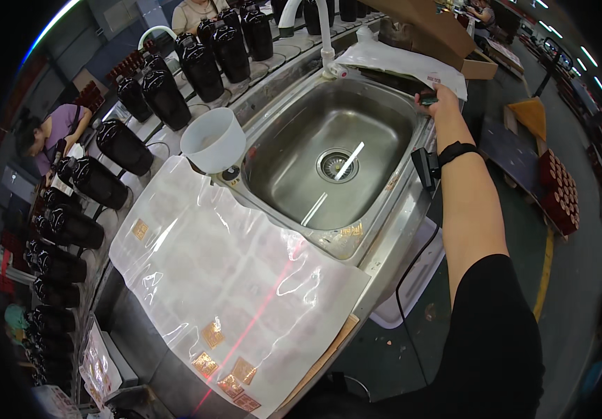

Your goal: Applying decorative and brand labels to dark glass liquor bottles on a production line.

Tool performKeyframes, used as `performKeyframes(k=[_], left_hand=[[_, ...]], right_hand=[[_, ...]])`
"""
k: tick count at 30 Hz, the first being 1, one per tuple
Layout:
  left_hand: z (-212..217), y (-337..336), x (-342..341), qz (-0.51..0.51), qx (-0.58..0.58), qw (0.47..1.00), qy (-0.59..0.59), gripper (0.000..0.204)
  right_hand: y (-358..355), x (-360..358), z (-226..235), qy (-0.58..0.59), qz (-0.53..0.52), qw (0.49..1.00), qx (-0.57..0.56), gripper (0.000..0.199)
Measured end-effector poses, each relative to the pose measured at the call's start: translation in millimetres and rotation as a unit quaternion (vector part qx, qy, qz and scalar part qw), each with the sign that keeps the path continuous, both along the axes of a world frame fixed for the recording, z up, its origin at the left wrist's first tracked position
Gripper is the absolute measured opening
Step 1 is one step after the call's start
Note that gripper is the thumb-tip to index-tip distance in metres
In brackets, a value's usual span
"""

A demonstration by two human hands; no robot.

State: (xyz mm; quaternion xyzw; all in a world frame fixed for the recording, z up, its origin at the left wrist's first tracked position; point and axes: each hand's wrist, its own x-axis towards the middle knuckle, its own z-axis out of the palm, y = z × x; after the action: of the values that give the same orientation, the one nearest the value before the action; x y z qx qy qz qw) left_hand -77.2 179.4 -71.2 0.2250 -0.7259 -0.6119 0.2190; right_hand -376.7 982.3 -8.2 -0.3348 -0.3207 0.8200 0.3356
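Observation:
My right hand point(439, 100) reaches out to the far right corner of a stainless steel sink point(294, 115). Its fingers are closed on a small dark object point(426, 100) at the sink's rim, just below a stack of clear plastic bags point(399, 63). A black band point(458, 150) sits on that wrist, with a small black device point(424, 168) and a cable hanging from it. My left hand is out of view. A large clear plastic sheet point(238, 279) with gold labels lies over the counter to the left of the basin.
A white bowl point(213, 140) stands at the sink's left corner, a white faucet point(325, 31) at the back. Several black jugs point(199, 66) line the counter's left and back. A cardboard box point(454, 38), red cylinders point(559, 195) and a white tub point(412, 279) are at right. A person in purple point(56, 129) works at left.

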Motion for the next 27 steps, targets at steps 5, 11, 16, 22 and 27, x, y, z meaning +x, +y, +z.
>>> performKeyframes(k=[5,11,16,22,27], left_hand=[[0.1,4.9,-5.9,0.003,-0.003,1.000,-0.006,0.070],[12.6,13.2,-5.5,0.012,-0.011,1.000,-0.016,0.069],[14.6,14.6,-5.2,0.011,-0.011,1.000,-0.014,0.067],[12.0,10.8,-0.2,0.013,-0.013,1.000,-0.013,0.066],[8.8,4.0,7.5,0.015,-0.015,1.000,-0.012,0.065]], right_hand=[[0.3,-21.1,8.2,-0.052,-0.002,0.996,0.067,0.016],[0.3,-29.5,5.3,-0.086,0.035,0.996,0.019,0.017],[0.2,-31.5,0.5,-0.054,0.012,0.998,0.004,0.017],[-10.3,-29.5,-13.9,-0.086,0.044,0.995,-0.001,0.018],[-15.5,-18.2,-21.9,-0.070,0.045,0.996,-0.018,0.019]])
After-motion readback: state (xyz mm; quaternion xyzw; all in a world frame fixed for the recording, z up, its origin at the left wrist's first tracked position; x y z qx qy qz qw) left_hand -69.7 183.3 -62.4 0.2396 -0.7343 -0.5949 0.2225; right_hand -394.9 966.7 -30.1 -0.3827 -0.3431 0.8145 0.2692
